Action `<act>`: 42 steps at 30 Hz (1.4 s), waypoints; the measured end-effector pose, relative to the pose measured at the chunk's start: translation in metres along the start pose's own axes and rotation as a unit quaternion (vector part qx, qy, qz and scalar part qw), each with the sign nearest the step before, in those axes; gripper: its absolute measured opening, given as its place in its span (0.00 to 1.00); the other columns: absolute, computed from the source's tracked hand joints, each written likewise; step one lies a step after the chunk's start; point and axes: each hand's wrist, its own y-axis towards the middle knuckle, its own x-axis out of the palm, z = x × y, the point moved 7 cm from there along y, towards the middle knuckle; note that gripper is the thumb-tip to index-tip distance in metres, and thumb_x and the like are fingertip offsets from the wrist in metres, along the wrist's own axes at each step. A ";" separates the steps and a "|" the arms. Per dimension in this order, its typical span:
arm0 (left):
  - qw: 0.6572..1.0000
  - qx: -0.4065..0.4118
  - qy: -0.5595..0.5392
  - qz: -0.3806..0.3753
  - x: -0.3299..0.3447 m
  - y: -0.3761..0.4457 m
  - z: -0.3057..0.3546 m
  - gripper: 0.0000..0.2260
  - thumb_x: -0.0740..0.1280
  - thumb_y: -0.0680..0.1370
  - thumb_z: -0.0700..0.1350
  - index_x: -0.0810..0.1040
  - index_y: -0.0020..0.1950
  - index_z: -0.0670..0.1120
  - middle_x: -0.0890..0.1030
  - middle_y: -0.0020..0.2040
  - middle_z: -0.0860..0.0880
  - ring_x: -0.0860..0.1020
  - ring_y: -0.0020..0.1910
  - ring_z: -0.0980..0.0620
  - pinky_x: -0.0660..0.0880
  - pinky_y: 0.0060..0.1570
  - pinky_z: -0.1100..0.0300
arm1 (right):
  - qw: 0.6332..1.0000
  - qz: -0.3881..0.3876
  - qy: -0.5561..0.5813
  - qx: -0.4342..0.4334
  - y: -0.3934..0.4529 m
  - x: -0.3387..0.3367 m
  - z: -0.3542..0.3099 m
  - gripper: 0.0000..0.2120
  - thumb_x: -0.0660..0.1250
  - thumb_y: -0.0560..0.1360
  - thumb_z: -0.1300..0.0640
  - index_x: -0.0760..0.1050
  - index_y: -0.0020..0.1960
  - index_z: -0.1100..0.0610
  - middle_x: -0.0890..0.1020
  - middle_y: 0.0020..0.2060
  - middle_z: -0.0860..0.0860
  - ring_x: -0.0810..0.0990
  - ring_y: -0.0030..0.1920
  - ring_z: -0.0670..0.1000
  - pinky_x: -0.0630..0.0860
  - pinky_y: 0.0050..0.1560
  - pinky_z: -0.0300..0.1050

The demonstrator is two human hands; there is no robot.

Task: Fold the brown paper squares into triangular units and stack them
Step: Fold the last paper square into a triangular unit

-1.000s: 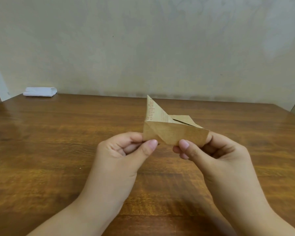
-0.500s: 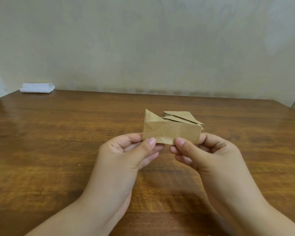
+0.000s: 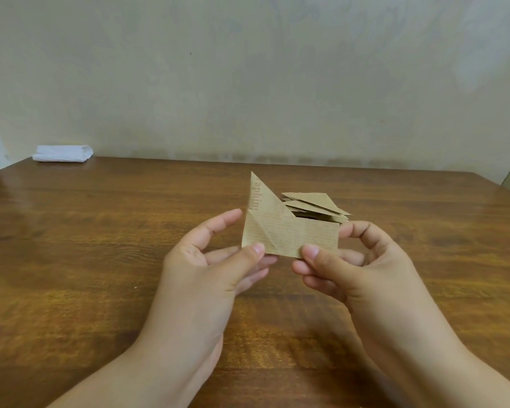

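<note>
We hold the paper point(image 3: 292, 235) up w/ both hands, above the surface point(image 3: 100, 245) approx. mid-way across and toward its far edge. Left hand point(image 3: 215, 260): grip closed on the paper's lower left corner, thumb in front, fingers behind; index finger sticks out straight past the left edge, not touching as far as we can tell. Right hand point(image 3: 354, 266): grip closed on the lower right part, thumb on the front near the bottom edge, index finger curled round the right edge. The paper is a part-folded strip, brown w/ faint print; one pointed flap stands up at its left end, a diagonal crease below it. Just behind it, the stack point(image 3: 315, 204) of folded triangles lies on the surface, partly hidden by the strip, so we can't tell if they touch. A white folded cloth point(image 3: 62, 153) sits at the far left corner, well apart from the rest.
</note>
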 end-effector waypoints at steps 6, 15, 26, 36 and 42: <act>0.970 0.113 0.170 -0.130 0.006 0.002 0.012 0.28 0.72 0.68 0.40 0.73 0.57 0.69 0.86 0.39 0.48 0.84 0.42 0.53 0.78 0.47 0.61 | 0.994 -0.020 0.025 0.102 0.003 -0.007 0.009 0.27 0.71 0.56 0.66 0.71 0.55 0.59 0.84 0.33 0.58 0.83 0.30 0.49 0.79 0.27 0.36; 0.768 0.391 0.499 -0.088 0.007 -0.006 0.036 0.07 0.66 0.72 0.50 0.84 0.45 0.53 0.65 0.40 0.62 0.68 0.44 0.62 0.64 0.47 0.76 | 0.988 -0.029 -0.016 0.148 0.002 -0.010 0.016 0.28 0.74 0.61 0.65 0.71 0.59 0.56 0.83 0.33 0.56 0.79 0.27 0.47 0.75 0.27 0.39; 0.979 -0.077 0.133 -0.133 -0.003 0.005 0.002 0.05 0.70 0.64 0.44 0.84 0.32 0.44 0.85 0.41 0.42 0.84 0.41 0.50 0.76 0.44 0.58 | 0.947 -0.074 -0.265 -0.167 -0.006 0.000 -0.030 0.11 0.69 0.65 0.47 0.83 0.41 0.52 0.84 0.38 0.53 0.80 0.43 0.61 0.77 0.48 0.52; 0.973 -0.112 0.128 -0.158 0.000 0.003 -0.003 0.05 0.69 0.64 0.43 0.84 0.32 0.44 0.85 0.40 0.40 0.84 0.36 0.48 0.79 0.32 0.62 | 0.970 -0.069 -0.182 -0.143 -0.004 -0.002 -0.029 0.09 0.68 0.65 0.51 0.83 0.35 0.56 0.82 0.29 0.46 0.77 0.31 0.39 0.72 0.34 0.29; 0.973 -0.104 0.137 -0.156 0.000 0.001 -0.003 0.04 0.70 0.64 0.43 0.83 0.31 0.43 0.84 0.39 0.39 0.84 0.35 0.48 0.78 0.30 0.63 | 0.964 -0.048 -0.216 -0.146 -0.004 -0.007 -0.029 0.10 0.68 0.66 0.48 0.82 0.35 0.54 0.82 0.29 0.47 0.77 0.31 0.40 0.73 0.35 0.30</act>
